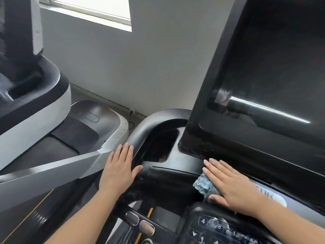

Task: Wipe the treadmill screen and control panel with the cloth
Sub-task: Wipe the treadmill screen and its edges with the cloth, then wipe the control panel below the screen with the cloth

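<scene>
Head view, right hand (230,184) flat, fingers straight, pressing cloth (204,186) onto console, left hand (118,171) flat on handrail (140,134)

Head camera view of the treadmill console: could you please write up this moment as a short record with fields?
Setting: treadmill console beside a grey wall, a second treadmill to the left
Screen: screen dark, tilted, showing reflections
Left hand: left hand lies flat, fingers straight, on the console's left edge, holding nothing
Right hand: right hand presses flat on the cloth, fingers straight
Cloth: blue mottled cloth on the black ledge below the screen
Control panel: control panel with number keys, bottom of view, untouched by either hand
Storage pocket: storage pocket left of the screen
</scene>
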`<move>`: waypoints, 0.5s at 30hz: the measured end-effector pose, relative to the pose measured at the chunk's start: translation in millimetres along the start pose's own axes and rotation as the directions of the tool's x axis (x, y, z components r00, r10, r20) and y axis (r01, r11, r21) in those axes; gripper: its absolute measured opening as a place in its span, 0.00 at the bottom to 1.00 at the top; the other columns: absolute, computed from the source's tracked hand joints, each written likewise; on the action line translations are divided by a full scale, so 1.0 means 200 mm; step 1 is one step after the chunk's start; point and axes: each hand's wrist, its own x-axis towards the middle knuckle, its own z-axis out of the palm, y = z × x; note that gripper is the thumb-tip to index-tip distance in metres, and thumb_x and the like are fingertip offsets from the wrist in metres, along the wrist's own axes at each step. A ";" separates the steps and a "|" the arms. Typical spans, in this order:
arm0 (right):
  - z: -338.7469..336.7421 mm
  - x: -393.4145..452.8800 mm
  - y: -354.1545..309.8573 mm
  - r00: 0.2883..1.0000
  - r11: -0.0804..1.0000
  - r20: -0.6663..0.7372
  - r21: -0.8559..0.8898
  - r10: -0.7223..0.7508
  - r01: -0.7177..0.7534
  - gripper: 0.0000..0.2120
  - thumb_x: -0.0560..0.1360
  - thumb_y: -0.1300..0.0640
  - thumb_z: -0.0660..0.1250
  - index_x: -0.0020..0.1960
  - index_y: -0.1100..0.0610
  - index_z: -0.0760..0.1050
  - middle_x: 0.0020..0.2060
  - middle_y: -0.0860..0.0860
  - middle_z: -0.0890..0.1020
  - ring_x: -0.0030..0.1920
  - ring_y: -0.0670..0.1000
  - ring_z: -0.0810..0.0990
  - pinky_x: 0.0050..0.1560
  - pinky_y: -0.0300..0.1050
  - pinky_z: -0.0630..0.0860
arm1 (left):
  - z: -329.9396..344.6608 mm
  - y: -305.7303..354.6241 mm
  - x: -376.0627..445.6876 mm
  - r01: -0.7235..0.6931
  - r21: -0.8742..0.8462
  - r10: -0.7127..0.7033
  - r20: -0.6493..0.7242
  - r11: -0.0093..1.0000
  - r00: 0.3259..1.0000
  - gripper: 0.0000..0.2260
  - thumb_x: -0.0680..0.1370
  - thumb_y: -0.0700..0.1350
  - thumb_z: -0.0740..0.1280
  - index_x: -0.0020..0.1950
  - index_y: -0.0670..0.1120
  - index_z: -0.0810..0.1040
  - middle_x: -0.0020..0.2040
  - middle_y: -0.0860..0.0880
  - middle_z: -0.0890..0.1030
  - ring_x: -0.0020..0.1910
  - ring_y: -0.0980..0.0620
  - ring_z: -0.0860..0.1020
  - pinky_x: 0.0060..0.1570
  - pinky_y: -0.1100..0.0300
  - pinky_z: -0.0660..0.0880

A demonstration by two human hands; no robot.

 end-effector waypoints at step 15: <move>-0.04 -0.14 0.00 0.979 0.976 0.010 0.073 0.204 -0.204 0.36 0.81 0.32 0.47 0.76 0.58 0.65 0.76 0.57 0.66 0.76 0.56 0.64 0.73 0.53 0.55 | -0.08 0.51 0.04 -0.545 -0.165 0.498 -0.257 0.822 0.828 0.32 0.84 0.64 0.50 0.76 0.40 0.65 0.76 0.41 0.69 0.76 0.42 0.67 0.73 0.47 0.61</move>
